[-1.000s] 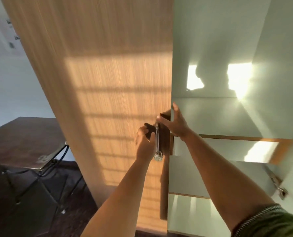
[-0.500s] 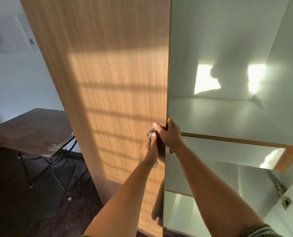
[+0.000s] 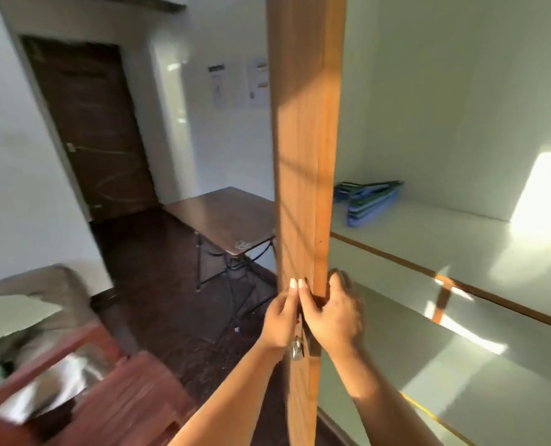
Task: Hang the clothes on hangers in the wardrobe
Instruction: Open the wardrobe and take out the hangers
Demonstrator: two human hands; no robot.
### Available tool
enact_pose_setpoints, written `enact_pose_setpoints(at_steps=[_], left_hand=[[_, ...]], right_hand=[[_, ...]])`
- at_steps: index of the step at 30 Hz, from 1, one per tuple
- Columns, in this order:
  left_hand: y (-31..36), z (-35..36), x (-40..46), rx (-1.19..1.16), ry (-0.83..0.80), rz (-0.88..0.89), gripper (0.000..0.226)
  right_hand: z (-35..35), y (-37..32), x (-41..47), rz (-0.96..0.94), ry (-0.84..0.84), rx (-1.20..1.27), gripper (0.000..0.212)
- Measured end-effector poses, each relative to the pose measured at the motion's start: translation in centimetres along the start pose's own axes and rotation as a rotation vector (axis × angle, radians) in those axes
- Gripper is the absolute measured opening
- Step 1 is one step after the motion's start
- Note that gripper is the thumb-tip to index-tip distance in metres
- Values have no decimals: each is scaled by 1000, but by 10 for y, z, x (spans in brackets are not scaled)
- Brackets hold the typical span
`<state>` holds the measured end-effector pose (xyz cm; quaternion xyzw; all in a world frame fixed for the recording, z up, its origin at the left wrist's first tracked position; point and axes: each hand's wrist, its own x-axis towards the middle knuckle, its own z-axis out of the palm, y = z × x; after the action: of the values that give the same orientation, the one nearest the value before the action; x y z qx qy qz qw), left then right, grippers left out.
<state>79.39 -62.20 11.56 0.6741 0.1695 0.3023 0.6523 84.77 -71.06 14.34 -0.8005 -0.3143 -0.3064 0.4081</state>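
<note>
Gripping wardrobe door (image 3: 303, 156) edge | left hand (image 3: 280, 320) | right hand (image 3: 335, 313) | hangers (image 3: 369, 199) shelved

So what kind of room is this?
Probably a bedroom: an open wardrobe door with hangers on a shelf, a bed with bedding, and a small table.

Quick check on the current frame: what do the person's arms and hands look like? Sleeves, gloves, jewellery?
Both forearms are bare right to the bottom of the frame; no sleeve shows. The left hand and right hand wear no gloves, and no rings or watch are visible. Fingernails are short and pale.
</note>
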Motion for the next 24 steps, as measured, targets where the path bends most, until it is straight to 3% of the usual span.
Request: enact_pose_setpoints(at_steps=[5, 9, 12, 15, 21, 24], left_hand=[[22, -56, -10, 83, 5, -83, 64], [26, -98, -4, 68, 80, -192, 91], [36, -131, 4, -1, 130, -241, 89], [47, -171, 13, 17, 237, -209, 104], [111, -224, 35, -52, 368, 144, 85], [131, -233, 49, 93, 452, 274, 55]], right_hand=[[24, -25, 1, -290, 48, 303, 45], [48, -56, 9, -445, -98, 165, 54], [67, -86, 15, -533, -162, 58, 54], [88, -120, 19, -575, -179, 51, 56], [147, -166, 11, -546, -250, 147, 57], [170, -187, 9, -553, -262, 132, 47]])
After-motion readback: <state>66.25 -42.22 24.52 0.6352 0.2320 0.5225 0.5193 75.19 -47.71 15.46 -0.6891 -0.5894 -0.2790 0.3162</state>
